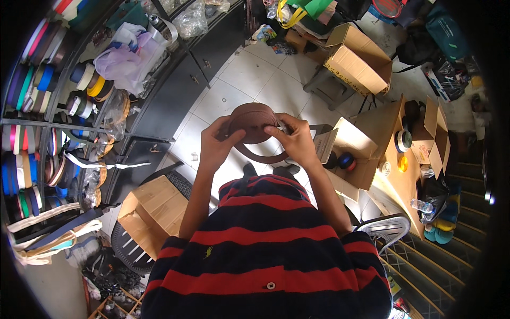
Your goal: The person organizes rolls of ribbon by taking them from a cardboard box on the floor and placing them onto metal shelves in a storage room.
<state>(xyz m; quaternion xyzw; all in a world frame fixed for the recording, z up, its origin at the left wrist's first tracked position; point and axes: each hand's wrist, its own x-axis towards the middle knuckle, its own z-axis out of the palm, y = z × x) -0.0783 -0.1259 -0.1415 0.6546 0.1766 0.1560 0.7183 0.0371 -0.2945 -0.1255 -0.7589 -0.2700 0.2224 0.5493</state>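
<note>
Out in front of my body, both hands grip a roll of brown webbing strap (249, 121). My left hand (218, 142) clasps its left side, with the thumb pressed on the face. On the opposite side my right hand (295, 138) holds it, thumb also lying on the roll. A loose length of the same strap loops down below the roll, between my two hands. The fingers behind the roll are mostly hidden.
Shelves (53, 125) of coloured strap rolls line the left. An opened cardboard box (151, 210) rests on a chair at lower left. To the right, a wooden table (390, 183) holds rolls and a bottle (421, 206). Another box (361, 61) sits on a stool (329, 87).
</note>
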